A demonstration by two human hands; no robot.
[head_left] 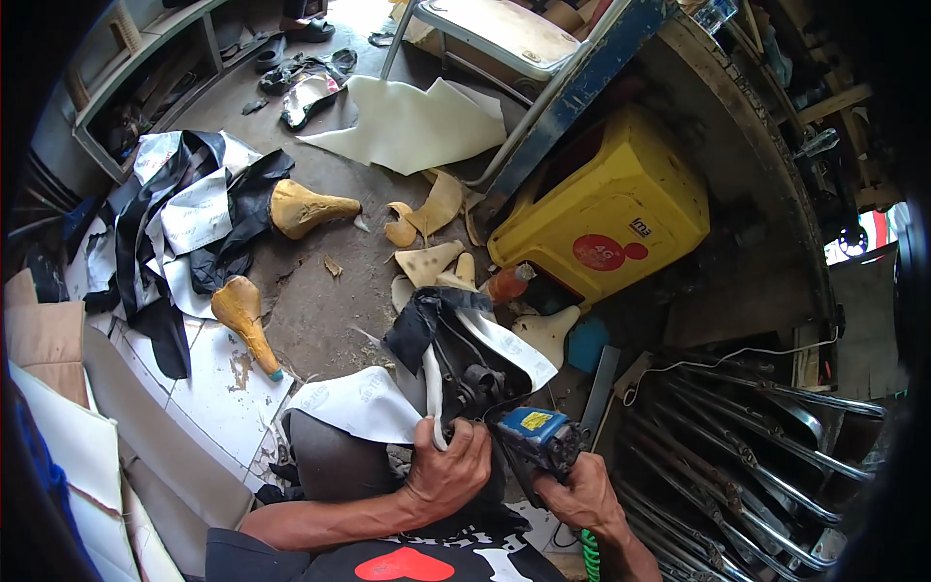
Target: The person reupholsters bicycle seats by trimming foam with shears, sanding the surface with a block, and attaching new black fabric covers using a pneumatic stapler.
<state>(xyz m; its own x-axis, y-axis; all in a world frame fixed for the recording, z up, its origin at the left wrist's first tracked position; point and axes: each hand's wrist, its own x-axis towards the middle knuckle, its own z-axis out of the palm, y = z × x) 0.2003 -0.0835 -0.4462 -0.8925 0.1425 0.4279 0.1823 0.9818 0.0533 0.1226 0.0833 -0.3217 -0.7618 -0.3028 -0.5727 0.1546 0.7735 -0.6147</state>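
Note:
My left hand (451, 468) is closed on the pale folded edge of a black cover with white backing (361, 405). This cover is wrapped around a seat (472, 380) whose dark underside faces up over my lap. In my right hand (587, 500) is a blue and black staple gun (536, 436), gripped by its handle. Its nose points left and sits close to the seat's near edge; whether it touches cannot be told. A green coiled hose (590, 553) hangs below my right hand.
Two yellowish foam saddle shapes (310, 209) lie ahead, near a pile of black and white cover pieces (194, 213). Foam scraps (427, 262) lie by a yellow plastic stool (621, 213). Metal tube frames (756, 466) crowd the right. A cream sheet (417, 121) lies farther off.

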